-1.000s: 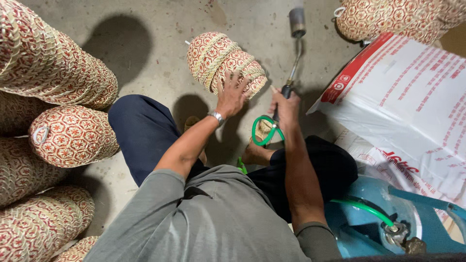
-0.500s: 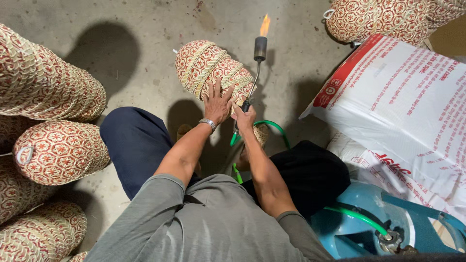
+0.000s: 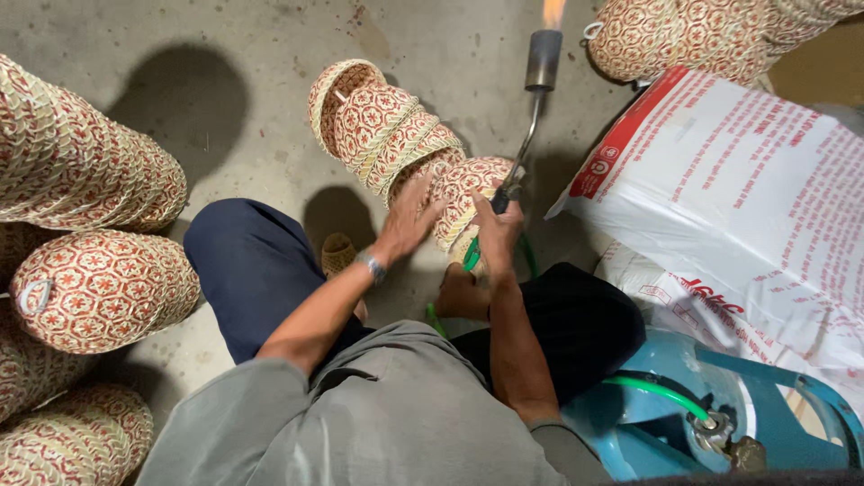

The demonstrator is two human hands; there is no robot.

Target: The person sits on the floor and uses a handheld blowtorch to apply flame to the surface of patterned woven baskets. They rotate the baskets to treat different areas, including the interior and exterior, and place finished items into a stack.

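A stack of woven red-and-cream baskets [image 3: 387,126] lies on its side on the concrete floor in front of me. My left hand [image 3: 409,220] rests flat on the near end of the stack, fingers spread. My right hand [image 3: 495,225] grips the handle of a gas torch [image 3: 531,117] whose metal nozzle points away from me, a small orange flame burning at its tip near the top edge. A green hose [image 3: 472,254] runs from the torch handle down past my foot.
More woven baskets are piled at the left [image 3: 90,225] and top right [image 3: 684,36]. White printed sacks [image 3: 747,198] lie at the right. A blue gas cylinder [image 3: 684,423] with a green hose [image 3: 657,392] stands at the lower right.
The torch is now lit and has swung from beside the baskets to pointing past their right side. My left hand stays on the basket stack, which has shifted nearer.
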